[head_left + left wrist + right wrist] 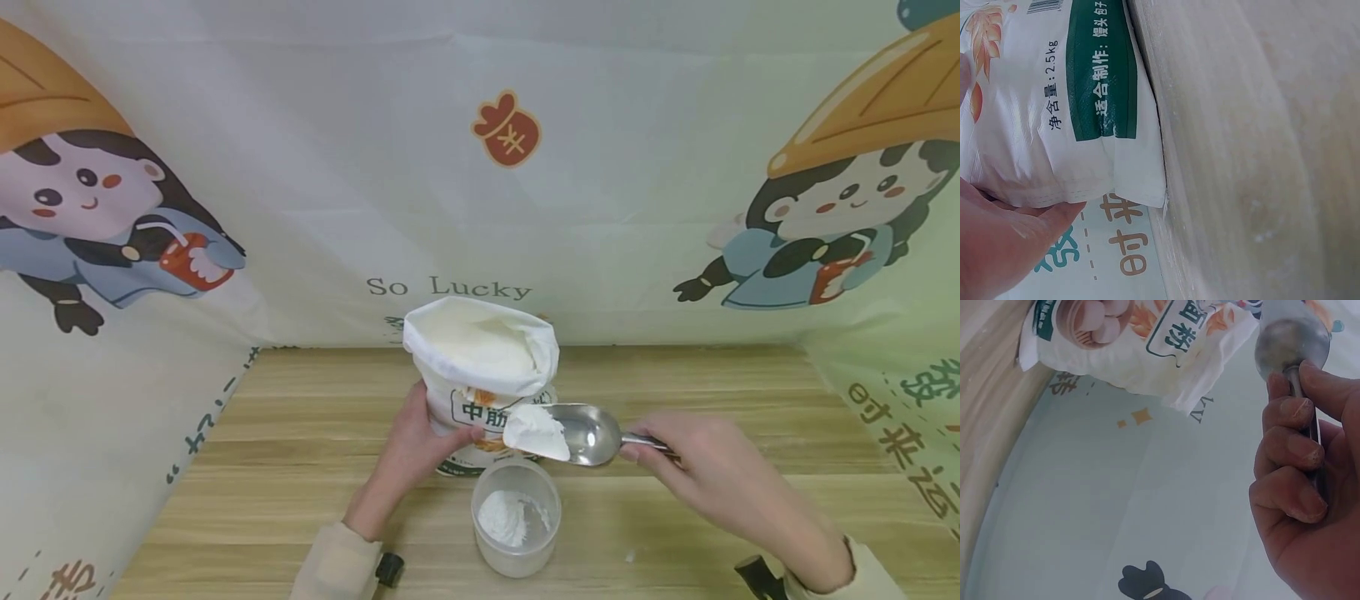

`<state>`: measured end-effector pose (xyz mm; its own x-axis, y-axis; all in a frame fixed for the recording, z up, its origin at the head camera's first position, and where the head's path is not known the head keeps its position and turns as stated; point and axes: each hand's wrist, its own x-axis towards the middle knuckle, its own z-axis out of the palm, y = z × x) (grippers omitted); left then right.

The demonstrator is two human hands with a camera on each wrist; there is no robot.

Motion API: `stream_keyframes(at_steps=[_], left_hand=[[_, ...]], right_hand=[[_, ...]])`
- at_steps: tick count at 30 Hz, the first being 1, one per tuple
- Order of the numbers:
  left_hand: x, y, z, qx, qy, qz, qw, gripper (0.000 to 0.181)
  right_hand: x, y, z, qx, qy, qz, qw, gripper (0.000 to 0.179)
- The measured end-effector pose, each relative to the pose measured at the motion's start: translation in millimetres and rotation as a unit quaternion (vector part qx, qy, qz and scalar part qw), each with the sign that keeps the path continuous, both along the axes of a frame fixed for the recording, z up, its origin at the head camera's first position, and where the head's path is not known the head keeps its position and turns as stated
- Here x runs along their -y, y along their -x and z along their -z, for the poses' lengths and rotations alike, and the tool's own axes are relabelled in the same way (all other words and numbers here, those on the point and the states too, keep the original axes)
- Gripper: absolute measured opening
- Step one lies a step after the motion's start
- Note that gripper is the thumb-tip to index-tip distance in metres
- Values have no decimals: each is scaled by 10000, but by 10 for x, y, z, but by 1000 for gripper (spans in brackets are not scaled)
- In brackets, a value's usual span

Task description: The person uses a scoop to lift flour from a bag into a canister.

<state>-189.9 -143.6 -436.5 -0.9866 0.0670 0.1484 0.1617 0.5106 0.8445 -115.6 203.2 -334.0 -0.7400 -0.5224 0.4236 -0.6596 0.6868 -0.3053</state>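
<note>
My right hand (701,462) grips the handle of a metal scoop (592,435), its fingers curled round it in the right wrist view. White flour (536,432) is heaped at the scoop's front end. Just below that end stands a clear plastic cup (516,562) with some flour at its bottom. My left hand (427,442) holds the side of an open white flour bag (480,375), thumb across its front. The bag stands upright with its mouth spread and pale flour inside. In the left wrist view, fingers of the left hand (1016,244) wrap the bag's lower edge.
The wood-grain table (300,417) carries the bag and the cup. A printed cloth (337,167) rises behind the bag and along both sides. A small white speck (630,557) lies on the table to the right of the cup.
</note>
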Motion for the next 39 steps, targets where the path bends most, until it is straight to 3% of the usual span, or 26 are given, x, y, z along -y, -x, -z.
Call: stream_keyframes(at_steps=[4,12,19,28,33,39], left_hand=[[-4,0,-8,-11,10,-2,10000,96],[0,-9,-10,19,16,0,10000,100],[1,-4,5,29,-44,29,10000,99],[-3,-9,-2,37,-17,-3,10000,99],[-1,-12,-2,44,-64,7,10000,100],[3,-14,1,27,-100,23,9999,100]], right_hand=[[-31,-34,35,199,-169,-136,9996,6],[-68,-25,132,-75,-533,-439,9976,8],[-51,-37,134,258,-774,-511,9954,9],[-2,-17,148,387,-1076,-553,9919,15],[48,-15,136,301,-1218,-460,9910,15],[132,-35,126,-143,-1592,-305,9867,16]])
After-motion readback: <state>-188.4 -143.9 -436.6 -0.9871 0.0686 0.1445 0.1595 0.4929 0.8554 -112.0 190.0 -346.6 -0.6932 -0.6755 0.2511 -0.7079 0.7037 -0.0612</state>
